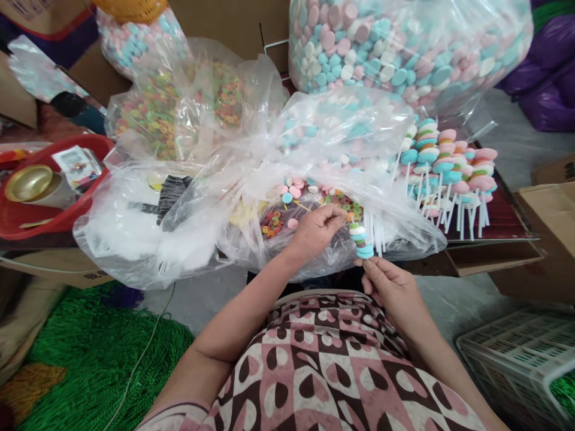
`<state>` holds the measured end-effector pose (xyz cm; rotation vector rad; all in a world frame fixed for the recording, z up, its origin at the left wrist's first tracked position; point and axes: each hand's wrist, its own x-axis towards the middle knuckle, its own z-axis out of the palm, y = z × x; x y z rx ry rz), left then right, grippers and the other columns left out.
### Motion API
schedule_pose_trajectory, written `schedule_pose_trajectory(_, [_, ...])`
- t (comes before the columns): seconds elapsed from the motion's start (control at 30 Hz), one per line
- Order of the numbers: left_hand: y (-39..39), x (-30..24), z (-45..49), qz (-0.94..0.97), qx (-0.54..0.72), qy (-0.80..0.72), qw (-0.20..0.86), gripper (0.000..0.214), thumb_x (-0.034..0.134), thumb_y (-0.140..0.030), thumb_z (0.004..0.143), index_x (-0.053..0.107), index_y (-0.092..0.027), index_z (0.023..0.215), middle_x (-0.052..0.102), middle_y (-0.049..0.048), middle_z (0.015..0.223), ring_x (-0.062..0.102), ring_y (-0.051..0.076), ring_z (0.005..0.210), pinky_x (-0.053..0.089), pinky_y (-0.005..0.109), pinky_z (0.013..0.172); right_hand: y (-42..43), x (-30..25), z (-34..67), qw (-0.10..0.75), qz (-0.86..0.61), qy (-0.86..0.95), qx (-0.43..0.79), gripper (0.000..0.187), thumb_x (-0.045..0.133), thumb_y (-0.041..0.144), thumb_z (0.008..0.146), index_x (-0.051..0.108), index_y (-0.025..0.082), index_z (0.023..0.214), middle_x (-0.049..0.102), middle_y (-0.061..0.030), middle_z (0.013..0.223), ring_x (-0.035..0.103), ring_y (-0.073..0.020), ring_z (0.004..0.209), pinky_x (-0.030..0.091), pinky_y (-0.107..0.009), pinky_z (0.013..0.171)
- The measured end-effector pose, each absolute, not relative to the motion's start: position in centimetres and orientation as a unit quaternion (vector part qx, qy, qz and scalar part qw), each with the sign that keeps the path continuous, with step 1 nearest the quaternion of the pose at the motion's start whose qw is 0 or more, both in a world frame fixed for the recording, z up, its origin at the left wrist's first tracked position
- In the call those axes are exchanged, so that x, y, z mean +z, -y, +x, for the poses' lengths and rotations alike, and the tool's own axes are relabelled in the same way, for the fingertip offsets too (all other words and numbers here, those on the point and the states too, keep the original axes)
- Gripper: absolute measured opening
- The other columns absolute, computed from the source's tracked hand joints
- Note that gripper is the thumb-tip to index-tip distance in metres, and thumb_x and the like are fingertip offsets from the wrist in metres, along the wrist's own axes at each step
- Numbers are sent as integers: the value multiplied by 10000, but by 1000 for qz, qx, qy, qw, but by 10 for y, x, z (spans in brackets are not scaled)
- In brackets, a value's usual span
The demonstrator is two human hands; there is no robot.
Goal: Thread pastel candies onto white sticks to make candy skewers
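Note:
My right hand (390,282) pinches the lower end of a candy skewer (360,240), a stick stacked with white, green and blue round sweets. My left hand (317,230) has its fingers curled at the skewer's top, pinching something small I cannot make out. Both hands work over an open clear plastic bag (251,197) holding loose pink, blue and ring-shaped sweets (309,200). A row of finished candy skewers (449,173) lies to the right on white sticks.
Large clear bags of pastel sweets (395,48) and coloured rings (179,102) stand behind. A red basin (96,179) with a gold lid sits at left. Green netting (90,347) lies lower left, a white crate (521,353) lower right, cardboard boxes (548,221) at right.

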<state>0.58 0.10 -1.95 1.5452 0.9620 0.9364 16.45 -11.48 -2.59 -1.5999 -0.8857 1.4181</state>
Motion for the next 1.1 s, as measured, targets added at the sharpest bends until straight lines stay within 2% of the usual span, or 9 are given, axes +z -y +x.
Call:
schedule_pose_trajectory(0.07, [1, -16, 6, 699, 387, -411, 439, 170, 525, -288, 893, 645, -176, 848, 671, 27, 844, 588, 146, 826, 438, 279, 804, 115, -24, 165, 394, -637, 356, 558, 354, 636, 505, 838, 698, 162, 901, 476, 48, 491, 283, -64, 409, 158, -225, 405])
schedule_pose_trajectory(0.13, [4, -12, 6, 718, 379, -415, 411, 162, 521, -260, 889, 651, -173, 847, 683, 34, 848, 600, 146, 828, 442, 277, 808, 115, -23, 165, 400, -633, 358, 558, 357, 638, 506, 836, 699, 162, 907, 476, 48, 499, 292, -65, 417, 171, -225, 414])
schedule_pose_trajectory(0.3, [10, 3, 5, 644, 359, -388, 554, 216, 520, -341, 897, 638, -169, 951, 683, 31, 910, 603, 136, 838, 453, 252, 772, 115, -29, 167, 420, -624, 359, 553, 341, 663, 499, 821, 696, 166, 888, 491, 41, 531, 299, -65, 442, 176, -226, 425])
schedule_pose_trajectory(0.43, [10, 6, 6, 607, 375, -372, 594, 314, 494, -451, 913, 629, -169, 888, 634, 16, 849, 564, 126, 817, 429, 250, 771, 115, -33, 168, 422, -620, 361, 554, 308, 665, 482, 832, 674, 175, 861, 504, 39, 548, 305, -63, 455, 178, -218, 427])
schedule_pose_trajectory(0.6, [11, -4, 13, 508, 412, -346, 673, 274, 636, -437, 833, 616, -165, 859, 608, 1, 831, 549, 107, 803, 426, 241, 777, 113, -30, 164, 467, -600, 322, 564, 242, 693, 434, 829, 622, 203, 849, 547, 50, 574, 299, -48, 426, 173, -201, 414])
schedule_pose_trajectory(0.73, [19, -5, 20, 427, 412, -326, 736, 313, 682, -466, 788, 579, -178, 856, 602, -7, 794, 576, 103, 732, 470, 257, 722, 114, -27, 162, 483, -612, 330, 532, 271, 711, 408, 821, 609, 181, 713, 592, 26, 603, 361, -43, 424, 226, -199, 414])
schedule_pose_trajectory(0.87, [28, -6, 26, 420, 419, -313, 742, 382, 714, -513, 744, 533, -187, 826, 577, -19, 780, 575, 93, 709, 502, 258, 702, 116, -25, 160, 472, -631, 341, 513, 315, 681, 427, 847, 616, 171, 675, 602, 13, 596, 368, -38, 411, 226, -199, 402])
schedule_pose_trajectory(0.97, [32, -9, 28, 430, 426, -320, 729, 408, 707, -542, 739, 528, -183, 813, 566, -20, 790, 567, 85, 718, 506, 249, 710, 116, -24, 158, 464, -621, 325, 542, 303, 670, 451, 850, 640, 174, 731, 604, 12, 593, 356, -36, 388, 199, -202, 381])
schedule_pose_trajectory(1.1, [30, -7, 18, 459, 410, -341, 711, 328, 587, -507, 852, 569, -185, 907, 611, 13, 866, 612, 121, 788, 532, 273, 728, 113, -22, 157, 487, -591, 298, 570, 267, 697, 442, 829, 684, 177, 799, 585, 19, 577, 335, -32, 393, 179, -196, 382])
